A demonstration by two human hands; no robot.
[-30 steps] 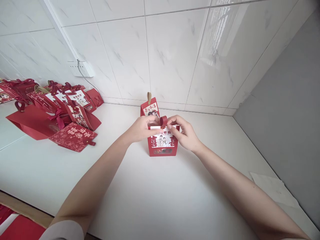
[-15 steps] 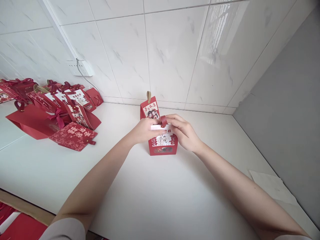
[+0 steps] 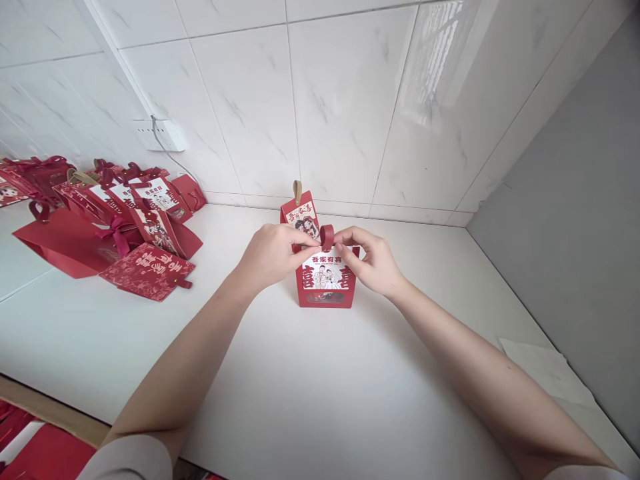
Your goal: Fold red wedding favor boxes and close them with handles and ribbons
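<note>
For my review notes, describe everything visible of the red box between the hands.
The red box, seemingly card, stands upright on the white table, before another box. Its white label shows red characters and a drawn couple, above a rounded window. A dark red loop tops it, left hand and right hand pinching the top edge either side.

"吾家有喜" on front box (image 3: pixel 327 277); rear box (image 3: pixel 302 217) likewise

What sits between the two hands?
In the head view, the red loop handle stands between the left hand and the right hand, atop the red gift box.
</note>
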